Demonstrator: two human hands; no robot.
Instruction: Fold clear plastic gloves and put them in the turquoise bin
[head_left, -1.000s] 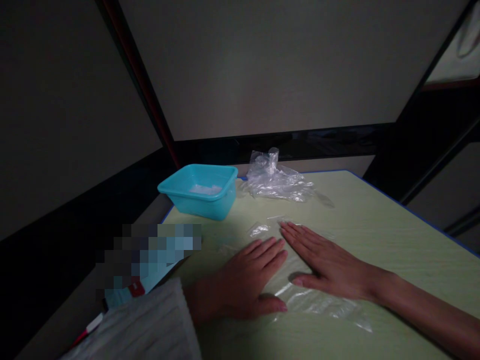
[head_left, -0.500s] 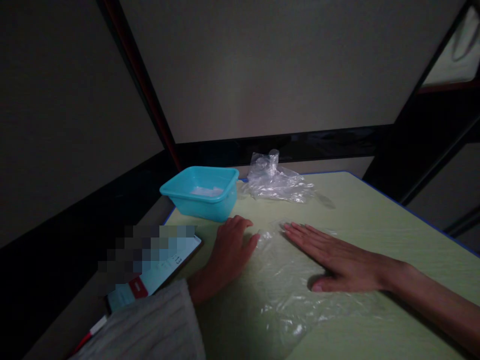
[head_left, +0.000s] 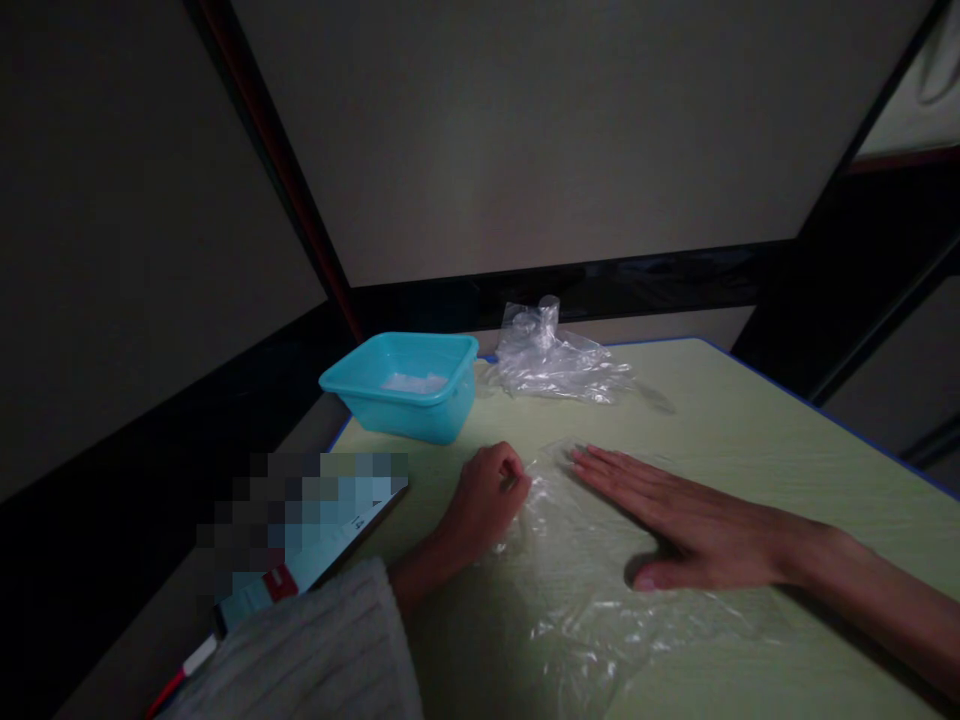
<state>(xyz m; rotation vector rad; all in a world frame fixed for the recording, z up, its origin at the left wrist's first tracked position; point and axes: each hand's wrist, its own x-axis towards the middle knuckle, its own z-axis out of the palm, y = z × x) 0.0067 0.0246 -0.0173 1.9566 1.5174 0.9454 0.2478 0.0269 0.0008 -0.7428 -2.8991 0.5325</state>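
A clear plastic bag [head_left: 592,610] lies spread and wrinkled on the pale yellow-green table [head_left: 780,430]. My left hand [head_left: 489,500] pinches the bag's left edge between thumb and forefinger, close to its upper left part. On the bag's upper right part rests my right hand [head_left: 675,520], palm down and flat, fingers stretched out and thumb apart. The bag runs under that hand and towards the near side of the table, where its lower edge is hard to make out.
A turquoise plastic basket [head_left: 442,415] with something white inside stands at the far left. Beside it lies a heap of clear plastic bags [head_left: 555,365]. A phone [head_left: 307,550], partly blurred out, with a red and white cable [head_left: 196,655], sits left of my sleeve. Walls rise behind.
My left hand's fingers have closed from an open curve into a pinch on the bag's edge, and the hand moved slightly right. My right hand stays flat in nearly the same place.
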